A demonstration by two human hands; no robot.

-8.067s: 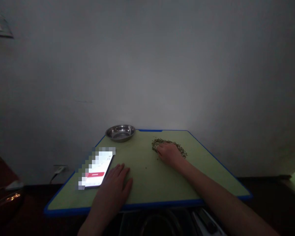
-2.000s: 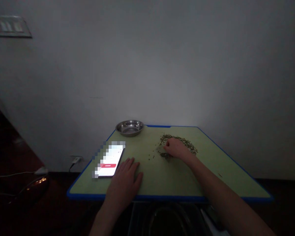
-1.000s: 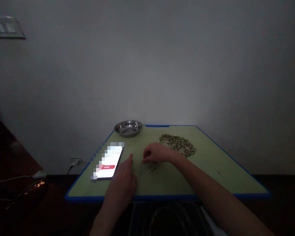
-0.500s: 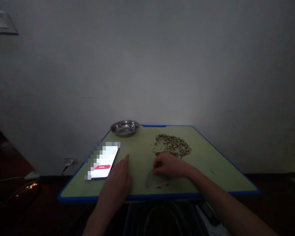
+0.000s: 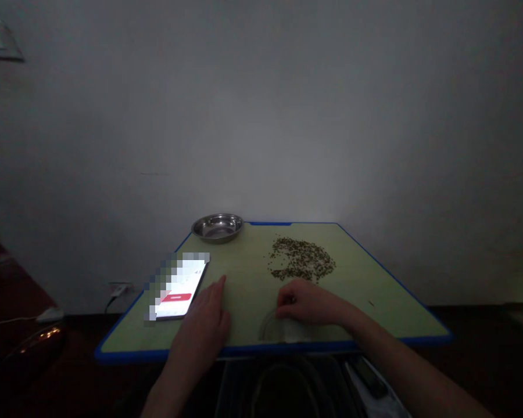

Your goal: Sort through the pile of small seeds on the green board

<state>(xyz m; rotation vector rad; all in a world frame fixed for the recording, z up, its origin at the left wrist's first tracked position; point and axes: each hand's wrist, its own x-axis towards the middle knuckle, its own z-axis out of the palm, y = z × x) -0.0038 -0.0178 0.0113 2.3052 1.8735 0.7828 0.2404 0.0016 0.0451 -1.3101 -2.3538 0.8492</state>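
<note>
My left hand [image 5: 203, 321] lies flat on the green table top [image 5: 244, 290], its fingers stretched forward along the right side of a lit phone [image 5: 181, 290]. My right hand [image 5: 305, 302] is closed in a pinch, with the fingertips turned down and left. What sits between them, if anything, is too small and dark to make out. Below these fingertips a clear, shallow, round-edged container [image 5: 272, 328] rests near the front edge, partly covered by the hand. Just beyond my right hand, many small brown grains [image 5: 303, 258] lie scattered in a loose patch.
A shiny steel bowl [image 5: 218, 228] stands at the far left corner of the table. The table has a blue rim [image 5: 287, 349] and its far side meets a grey wall [image 5: 261, 116]. A small dark sliver [image 5: 371, 302] lies to the right.
My right hand has drawn back from the near edge of the grains toward me, over the clear container. My left hand keeps its place beside the phone. The view has shifted slightly.
</note>
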